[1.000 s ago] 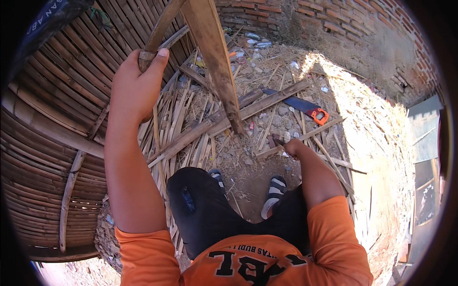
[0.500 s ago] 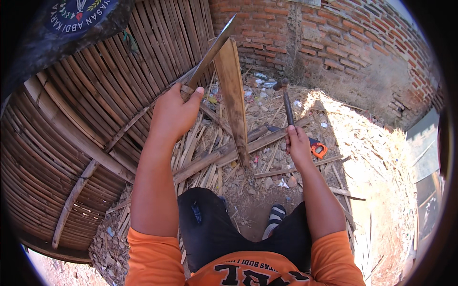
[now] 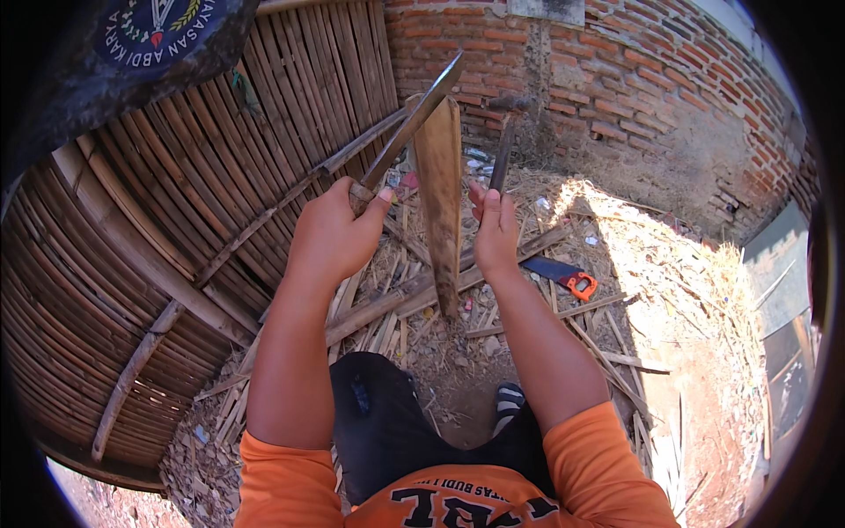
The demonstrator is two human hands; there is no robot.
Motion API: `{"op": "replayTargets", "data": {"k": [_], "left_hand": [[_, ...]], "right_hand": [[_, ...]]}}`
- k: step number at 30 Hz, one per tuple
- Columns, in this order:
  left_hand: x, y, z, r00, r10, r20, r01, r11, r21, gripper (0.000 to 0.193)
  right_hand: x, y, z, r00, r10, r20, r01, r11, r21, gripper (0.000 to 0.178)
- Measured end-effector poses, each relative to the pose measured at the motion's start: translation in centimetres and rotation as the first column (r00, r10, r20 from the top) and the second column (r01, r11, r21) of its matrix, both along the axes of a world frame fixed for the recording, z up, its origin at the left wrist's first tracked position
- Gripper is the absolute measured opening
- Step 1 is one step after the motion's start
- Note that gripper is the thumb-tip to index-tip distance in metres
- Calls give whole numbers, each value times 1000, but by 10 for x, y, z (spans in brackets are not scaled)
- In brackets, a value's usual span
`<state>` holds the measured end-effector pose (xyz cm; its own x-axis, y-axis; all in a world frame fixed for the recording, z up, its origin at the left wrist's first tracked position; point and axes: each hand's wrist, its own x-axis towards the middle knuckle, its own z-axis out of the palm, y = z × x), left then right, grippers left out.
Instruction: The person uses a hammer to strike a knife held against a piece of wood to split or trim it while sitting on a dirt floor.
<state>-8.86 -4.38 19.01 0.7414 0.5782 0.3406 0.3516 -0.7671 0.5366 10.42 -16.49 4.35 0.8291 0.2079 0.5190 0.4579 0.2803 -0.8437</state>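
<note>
My left hand (image 3: 339, 233) grips the handle of a long flat blade (image 3: 414, 119). The blade slants up to the right, and its edge rests across the top end of an upright bamboo slat (image 3: 437, 202). The slat stands on the ground between my two hands. Just right of it, my right hand (image 3: 495, 231) holds the dark handle of a hammer (image 3: 503, 150), whose head is up near the slat's top.
A curved woven bamboo panel (image 3: 141, 264) fills the left side. A brick wall (image 3: 634, 97) rises behind. Split bamboo strips (image 3: 387, 308) litter the dirt. A hand saw with an orange handle (image 3: 565, 276) lies to the right. My sandalled foot (image 3: 506, 400) rests below the slat.
My right hand came up off the ground holding the hammer and now stands beside the slat. My left hand lowered, bringing the blade across the slat's top.
</note>
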Motion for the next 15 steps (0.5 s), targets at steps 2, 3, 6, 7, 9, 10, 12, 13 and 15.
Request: {"op": "replayTargets", "data": {"k": [2,3,6,7,9,10,12,13,15], "left_hand": [[-4,-3,2,1000,6,-10,-6,1000,7,67],[-5,-3,2,1000,12,-12,-12,1000,16,67],[-6,0,0,1000,15,-3,-15,1000,25,67],[-7,3,-2,1000,13,3,-13,1000,25,67],[-6,7,-6,1000,19,24,-20,998,55,67],[-7,9,-6,999,23,34,-26,997,70,67],[-9,13,-4,1000,26,8,-26,998,58,67],[-9,13,-2,1000,25,-3,-25,998,51,67],[-10,12,2,999,31,-12,-30,998,51,67]], "right_hand": [[-3,9,-4,999,20,-28,-19,1000,15,48],[-5,10,-8,999,21,-37,-20,1000,16,48],[-12,17,-17,1000,10,-18,-9,998,62,46],[-15,18,-17,1000,4,-5,-4,996,84,46],[-19,19,-18,1000,-12,10,11,997,77,45],[-21,19,-16,1000,-18,18,17,997,74,45],[-25,21,-14,999,-26,23,25,998,57,47],[-25,21,-12,999,-32,29,30,998,49,47],[-24,21,-10,1000,-20,0,20,998,63,49]]}}
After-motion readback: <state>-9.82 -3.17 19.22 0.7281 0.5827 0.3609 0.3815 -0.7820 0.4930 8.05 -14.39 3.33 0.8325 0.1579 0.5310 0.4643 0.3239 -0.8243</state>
